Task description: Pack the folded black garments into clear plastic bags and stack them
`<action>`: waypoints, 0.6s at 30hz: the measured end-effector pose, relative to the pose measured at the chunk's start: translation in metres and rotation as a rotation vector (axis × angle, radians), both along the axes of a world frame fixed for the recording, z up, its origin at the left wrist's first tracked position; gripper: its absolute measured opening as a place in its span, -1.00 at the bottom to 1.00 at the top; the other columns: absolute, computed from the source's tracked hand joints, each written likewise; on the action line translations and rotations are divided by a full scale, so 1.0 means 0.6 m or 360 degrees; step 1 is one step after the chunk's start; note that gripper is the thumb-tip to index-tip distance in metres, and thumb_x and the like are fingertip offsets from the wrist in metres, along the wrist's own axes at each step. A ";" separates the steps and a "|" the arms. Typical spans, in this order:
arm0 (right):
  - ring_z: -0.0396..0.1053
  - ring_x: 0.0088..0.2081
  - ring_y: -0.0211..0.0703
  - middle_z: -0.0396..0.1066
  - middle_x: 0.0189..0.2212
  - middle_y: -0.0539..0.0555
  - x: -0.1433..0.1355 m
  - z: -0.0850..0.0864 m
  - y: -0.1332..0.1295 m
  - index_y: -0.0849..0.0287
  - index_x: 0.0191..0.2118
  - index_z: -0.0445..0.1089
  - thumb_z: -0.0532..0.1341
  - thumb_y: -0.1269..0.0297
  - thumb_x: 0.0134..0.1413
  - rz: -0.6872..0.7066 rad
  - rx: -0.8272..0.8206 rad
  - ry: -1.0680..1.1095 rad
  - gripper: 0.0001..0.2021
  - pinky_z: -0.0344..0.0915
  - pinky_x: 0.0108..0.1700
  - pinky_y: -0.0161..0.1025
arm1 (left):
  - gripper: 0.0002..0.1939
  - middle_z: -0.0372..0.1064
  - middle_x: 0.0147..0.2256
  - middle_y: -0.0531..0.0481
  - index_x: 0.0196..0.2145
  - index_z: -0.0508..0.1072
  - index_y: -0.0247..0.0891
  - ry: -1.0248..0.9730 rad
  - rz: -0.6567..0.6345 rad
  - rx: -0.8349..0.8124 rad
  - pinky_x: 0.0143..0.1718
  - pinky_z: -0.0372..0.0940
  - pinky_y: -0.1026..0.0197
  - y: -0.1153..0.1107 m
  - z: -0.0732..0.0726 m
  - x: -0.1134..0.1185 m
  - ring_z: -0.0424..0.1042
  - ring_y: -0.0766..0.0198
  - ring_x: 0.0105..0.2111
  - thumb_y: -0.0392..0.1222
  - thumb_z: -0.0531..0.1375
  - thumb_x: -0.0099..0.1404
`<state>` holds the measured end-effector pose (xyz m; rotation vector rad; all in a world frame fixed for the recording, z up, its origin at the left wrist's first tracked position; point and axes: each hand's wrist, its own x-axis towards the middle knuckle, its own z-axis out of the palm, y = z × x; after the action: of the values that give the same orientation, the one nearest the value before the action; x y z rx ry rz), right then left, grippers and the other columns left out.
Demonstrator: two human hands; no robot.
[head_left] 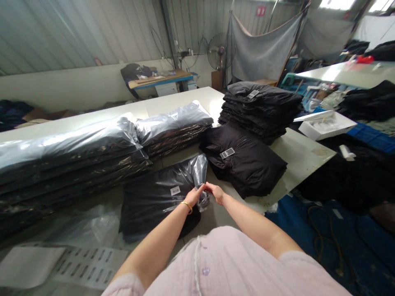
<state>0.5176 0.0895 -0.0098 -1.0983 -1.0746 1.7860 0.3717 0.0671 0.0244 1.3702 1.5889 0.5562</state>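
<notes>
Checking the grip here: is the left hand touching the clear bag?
Touching: the head view shows the left hand closed on the bunched end of the clear bag.

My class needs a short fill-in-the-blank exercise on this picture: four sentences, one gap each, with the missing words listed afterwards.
1. The person's gold-coloured bangle circles the ____ wrist.
2. The left hand and right hand meet at one end of a clear ____ bag.
3. The small label on the bagged dark bundle is mainly ____.
4. Near the far wall stands a round caged ____.

Missing words: left; plastic; white; fan.
</notes>
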 end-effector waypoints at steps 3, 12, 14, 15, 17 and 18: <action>0.37 -0.34 -0.20 0.42 -0.47 -0.01 0.001 0.011 -0.009 0.15 -0.44 0.34 0.12 -0.25 -0.01 -0.0030 -0.0159 0.0258 -0.51 0.26 -0.19 -0.26 | -0.38 0.54 -0.21 -0.16 -0.11 0.53 -0.33 -0.0078 0.0096 0.0006 -0.16 0.35 0.17 -0.007 0.001 -0.006 0.49 0.09 -0.20 0.18 0.34 -0.01; 0.37 -0.08 -0.13 0.34 0.07 0.07 0.016 -0.023 -0.075 0.05 -0.10 0.35 0.42 0.13 -0.28 -0.0233 -0.0068 0.0155 -0.48 0.30 -0.08 -0.17 | -0.87 0.41 -0.55 0.03 -0.48 0.53 -0.32 -0.0118 0.0294 0.0276 -0.42 0.23 0.27 -0.010 0.015 -0.044 0.38 0.26 -0.47 -0.25 0.25 -0.05; 0.36 -0.04 -0.06 0.30 0.12 0.13 0.002 -0.039 -0.102 0.04 0.02 0.33 0.48 0.25 -0.44 -0.0103 0.0018 -0.0063 -0.27 0.32 -0.08 -0.12 | -0.83 0.40 -0.56 0.04 -0.48 0.53 -0.34 -0.0333 0.0353 0.0322 -0.42 0.23 0.25 -0.011 0.036 -0.049 0.36 0.28 -0.50 -0.20 0.27 -0.07; 0.34 -0.01 -0.01 0.30 0.12 0.16 -0.007 -0.044 -0.115 0.05 0.07 0.31 0.50 0.28 -0.51 0.0023 0.0070 -0.0118 -0.17 0.32 -0.07 -0.10 | -0.81 0.40 -0.56 0.04 -0.47 0.53 -0.34 -0.0433 0.0378 0.0339 -0.43 0.23 0.25 -0.012 0.049 -0.050 0.34 0.29 -0.51 -0.19 0.28 -0.08; 0.32 0.05 0.08 0.33 0.09 0.17 -0.034 -0.047 -0.139 0.07 0.13 0.29 0.53 0.32 -0.60 0.0217 0.0187 -0.0151 -0.05 0.33 -0.05 -0.07 | -0.78 0.40 -0.56 0.03 -0.47 0.53 -0.36 -0.0593 0.0410 0.0368 -0.43 0.23 0.24 -0.015 0.076 -0.051 0.33 0.30 -0.52 -0.17 0.30 -0.10; 0.32 0.05 0.11 0.37 0.06 0.17 -0.051 -0.045 -0.149 0.08 0.13 0.31 0.53 0.32 -0.63 0.0251 0.0231 -0.0151 -0.04 0.33 -0.04 -0.06 | -0.77 0.39 -0.56 0.03 -0.46 0.53 -0.37 -0.0657 0.0414 0.0380 -0.42 0.23 0.24 -0.018 0.091 -0.050 0.32 0.31 -0.52 -0.17 0.31 -0.11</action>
<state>0.4873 -0.0001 -0.0366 -1.0427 -1.3588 1.7593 0.3415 0.0564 0.0789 1.1271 1.3952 1.1395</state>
